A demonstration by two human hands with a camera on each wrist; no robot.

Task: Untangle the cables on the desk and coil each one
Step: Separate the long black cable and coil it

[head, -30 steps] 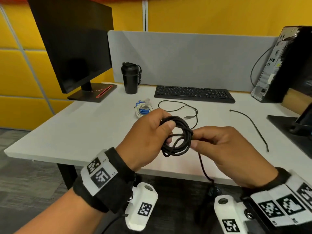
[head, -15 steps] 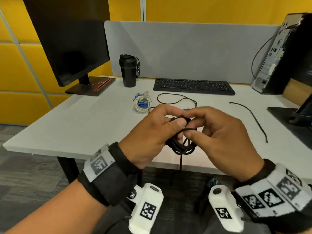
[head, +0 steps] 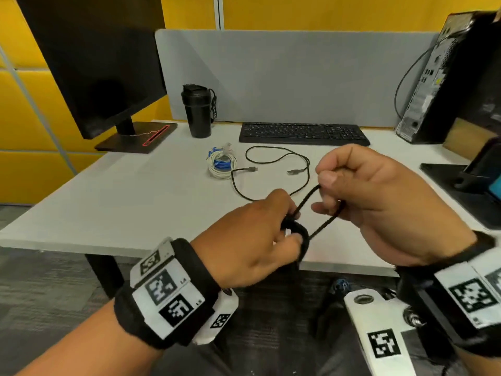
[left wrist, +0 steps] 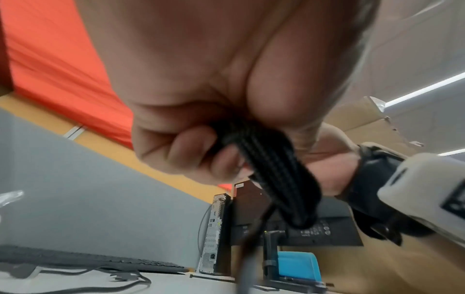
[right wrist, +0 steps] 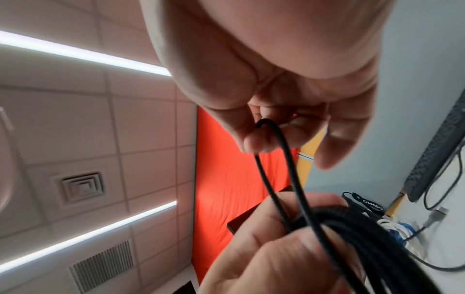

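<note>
My left hand [head: 273, 234] grips a bundle of coiled black braided cable [head: 301, 237] in front of the desk's near edge; the bundle [left wrist: 274, 171] hangs out of the fist [left wrist: 191, 147] in the left wrist view. My right hand [head: 349, 191] pinches a loop of the same cable [head: 309, 199] and holds it up and to the right of the bundle. In the right wrist view the loop [right wrist: 274, 159] bends over my fingertips [right wrist: 254, 143] and runs down to the bundle [right wrist: 377, 238]. A thin black USB cable [head: 282, 169] lies loose on the desk [head: 135, 202]. A coiled white and blue cable [head: 221, 165] lies beside it.
A monitor [head: 92, 63] stands at the back left, a black bottle [head: 199, 111] and keyboard [head: 303, 134] along the grey divider. A computer tower [head: 444, 82] stands at the back right, and another stand base [head: 466, 191] at the right edge.
My right hand has drawn a loop of cable out of the bundle, up and to the right. My left hand has dropped a little lower with the bundle.
</note>
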